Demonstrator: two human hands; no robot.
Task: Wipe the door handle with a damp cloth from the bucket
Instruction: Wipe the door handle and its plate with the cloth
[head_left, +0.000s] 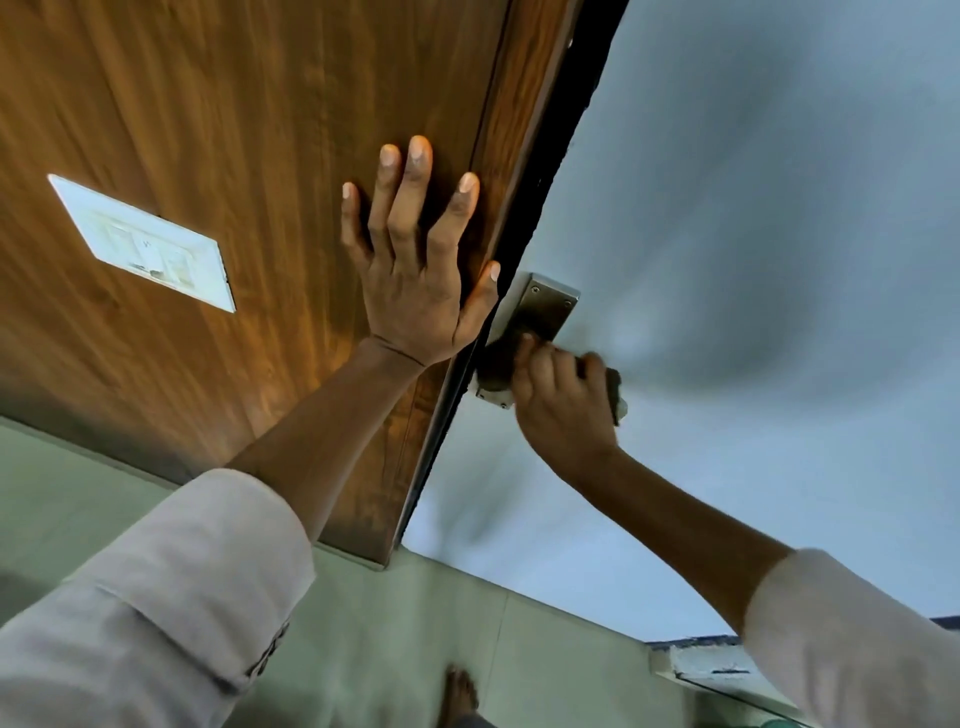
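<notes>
A metal door handle plate (540, 306) is fixed on the pale grey-blue door (753, 260), close to its dark edge. My right hand (563, 400) is closed around a dark cloth (615, 387) and presses it on the lower part of the handle, hiding the lever. A corner of the cloth sticks out past my knuckles. My left hand (421, 265) lies flat with fingers spread on the brown wooden panel (234, 130), right beside the door edge. The bucket is not in view.
A white switch plate (145, 244) sits on the wooden panel to the left. Pale green floor tiles (415, 623) run below, with a bare foot (460, 693) on them. A white framed object (711, 665) lies at the lower right.
</notes>
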